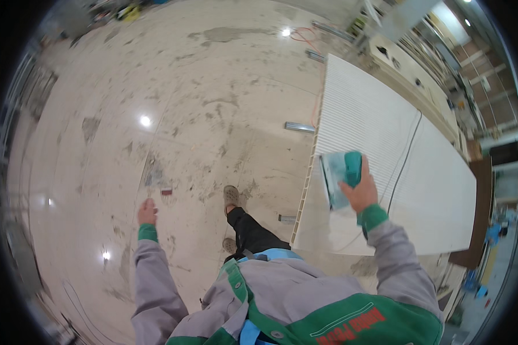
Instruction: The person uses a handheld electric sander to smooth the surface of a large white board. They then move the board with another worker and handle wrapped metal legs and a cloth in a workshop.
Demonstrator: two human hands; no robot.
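My right hand [362,192] is closed round the teal handle of a wide, flat-bladed tool [338,172]. Its pale blade has a dark edge, and motion blurs it. The tool is over the left part of a large white panel [431,195]; I cannot tell whether it touches. Fine ribs mark the panel's far part, and its left edge shows a row of hollow cells. Out to the left, my left hand [148,213] hangs above the floor with loosely bent fingers and nothing in it.
A dark cord [406,155] crosses the panel. Metal bars [299,127] stick out beneath its left side. A small dark red piece [166,192] lies on the stained floor [213,75]. Beyond the panel runs a cream bench [406,72], and an orange hose [305,37] lies at the back.
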